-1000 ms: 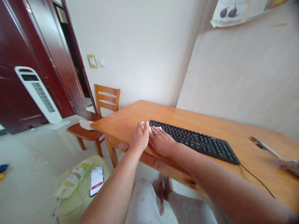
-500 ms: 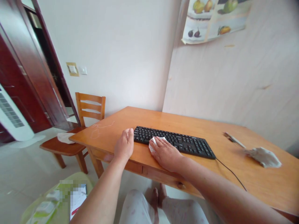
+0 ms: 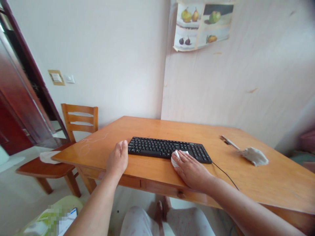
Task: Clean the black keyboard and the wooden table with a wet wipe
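A black keyboard (image 3: 152,147) lies on the wooden table (image 3: 105,144), its cable running off to the right. My left hand (image 3: 118,159) is closed at the keyboard's left end, its fingers curled against that edge. My right hand (image 3: 190,167) presses a white cloth or tissue (image 3: 175,160) on the front edge of the keyboard, right of its middle. The fingers of that hand lie over the cloth and hide part of it and some keys.
A greyish cloth (image 3: 254,156) and a thin brush-like tool (image 3: 230,142) lie on the table at the right. A wooden chair (image 3: 80,123) with something white on its seat stands at the left. Fruit pictures (image 3: 204,28) hang on the wall.
My right hand has slid the white cloth rightward along the keyboard. My left hand stays at the left end. The whole view has turned somewhat to the right.
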{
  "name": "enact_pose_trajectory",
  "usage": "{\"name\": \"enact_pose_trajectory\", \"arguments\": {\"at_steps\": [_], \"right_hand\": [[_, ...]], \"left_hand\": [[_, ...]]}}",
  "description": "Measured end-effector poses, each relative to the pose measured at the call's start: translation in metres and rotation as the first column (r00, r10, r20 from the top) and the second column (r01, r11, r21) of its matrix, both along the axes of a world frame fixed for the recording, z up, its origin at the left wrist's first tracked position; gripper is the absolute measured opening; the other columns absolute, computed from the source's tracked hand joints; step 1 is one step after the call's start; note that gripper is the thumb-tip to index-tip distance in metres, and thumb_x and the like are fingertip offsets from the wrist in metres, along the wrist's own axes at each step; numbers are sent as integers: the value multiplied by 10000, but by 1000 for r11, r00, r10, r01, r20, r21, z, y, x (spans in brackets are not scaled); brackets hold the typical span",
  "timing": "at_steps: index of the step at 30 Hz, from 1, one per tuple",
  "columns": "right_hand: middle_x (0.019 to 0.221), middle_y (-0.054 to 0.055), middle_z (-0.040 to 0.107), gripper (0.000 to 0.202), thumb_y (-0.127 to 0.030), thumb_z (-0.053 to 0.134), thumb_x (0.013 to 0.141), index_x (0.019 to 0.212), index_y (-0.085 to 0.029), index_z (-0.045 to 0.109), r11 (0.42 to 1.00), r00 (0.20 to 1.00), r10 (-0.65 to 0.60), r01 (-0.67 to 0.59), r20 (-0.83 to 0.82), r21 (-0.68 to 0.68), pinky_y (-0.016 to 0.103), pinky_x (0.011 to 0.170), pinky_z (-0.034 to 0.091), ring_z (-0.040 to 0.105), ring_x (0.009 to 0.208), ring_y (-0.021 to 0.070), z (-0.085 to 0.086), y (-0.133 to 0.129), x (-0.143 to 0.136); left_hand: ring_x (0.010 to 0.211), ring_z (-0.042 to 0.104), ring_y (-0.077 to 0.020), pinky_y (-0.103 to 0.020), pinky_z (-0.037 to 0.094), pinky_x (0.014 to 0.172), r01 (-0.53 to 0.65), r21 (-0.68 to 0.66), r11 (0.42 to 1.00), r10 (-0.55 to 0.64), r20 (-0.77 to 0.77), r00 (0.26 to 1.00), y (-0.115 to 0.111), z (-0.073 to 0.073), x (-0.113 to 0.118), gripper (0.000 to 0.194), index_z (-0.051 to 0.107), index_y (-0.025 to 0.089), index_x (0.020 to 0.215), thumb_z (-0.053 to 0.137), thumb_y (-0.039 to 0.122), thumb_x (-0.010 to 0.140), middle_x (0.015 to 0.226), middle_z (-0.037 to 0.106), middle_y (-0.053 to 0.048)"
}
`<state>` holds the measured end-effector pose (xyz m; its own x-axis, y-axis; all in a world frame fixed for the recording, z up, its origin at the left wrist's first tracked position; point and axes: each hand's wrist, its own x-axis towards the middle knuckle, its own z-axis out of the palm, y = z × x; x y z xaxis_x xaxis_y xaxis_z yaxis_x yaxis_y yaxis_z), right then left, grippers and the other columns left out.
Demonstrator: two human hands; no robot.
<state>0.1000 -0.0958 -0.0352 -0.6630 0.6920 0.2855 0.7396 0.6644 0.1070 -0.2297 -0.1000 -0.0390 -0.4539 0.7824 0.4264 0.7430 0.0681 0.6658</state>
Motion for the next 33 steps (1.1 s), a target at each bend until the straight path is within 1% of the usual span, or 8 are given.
{"name": "enact_pose_trajectory", "arguments": {"at_steps": [9,14,19,22,24,27,30,33], "right_hand": [[1491,220,460,496,-261,411,988,1448,-81,464,989,990,-137,138,16,-47,455,1162,352,418,1402,292,6,-3,41],[1452,226,505,468,-172,387,972,1412,-60,502,987,989,-146,148,36,-66,436,1142,371,453,1377,297,15,-5,52],[1364,191,600,460,-168,391,944,1372,-136,554,965,966,-203,169,-160,-202,449,1007,484,604,1221,301,22,-1,64],[1272,123,675,420,-281,406,965,1328,-180,592,941,828,-235,64,-509,-331,400,975,498,641,1152,261,29,1,69],[1197,92,709,458,-361,448,954,1370,-194,542,890,639,-318,-53,-701,-452,357,864,544,684,1025,233,33,0,70],[1092,81,723,595,-426,552,891,1428,-190,447,788,389,-464,-228,-796,-571,288,664,545,695,818,195,37,-3,69],[886,47,707,463,-431,604,843,1215,-156,581,761,334,-509,-257,-793,-596,243,581,488,648,695,161,36,0,72],[716,-4,638,306,-398,577,840,1025,-161,637,794,408,-518,-96,-752,-600,233,528,422,577,590,140,35,11,78]], "left_hand": [[1175,612,-323,-500,454,1012,-15,-23,1000,14,-16,1000,1,1,-2,623,595,226,1114,150,634,960,1201,693,-121],[1178,606,-336,-502,456,1008,-13,-19,1000,12,-36,999,2,1,-3,619,588,218,1113,157,634,959,1190,693,-126],[1177,605,-343,-501,459,1002,-20,-30,999,19,-48,999,1,3,-3,624,604,216,1059,146,628,959,1198,688,-133],[1184,599,-352,-497,457,1002,-11,-37,999,9,-46,999,1,3,-4,619,612,208,1056,162,623,961,1201,685,-141],[1190,597,-353,-492,457,1002,-4,-30,1000,2,-48,999,2,2,-6,611,617,206,1060,174,615,962,1206,683,-146],[1181,603,-350,-489,462,996,-15,-25,1000,13,-57,998,3,1,-7,594,624,210,1074,188,598,966,1197,689,-142],[1184,604,-346,-489,467,993,-24,-38,999,22,-55,998,2,2,-6,592,628,212,1099,193,593,968,1204,689,-140],[1202,596,-345,-496,461,1006,-25,-45,999,23,-46,999,2,3,-4,611,630,209,1104,191,611,965,1222,681,-147]]}}
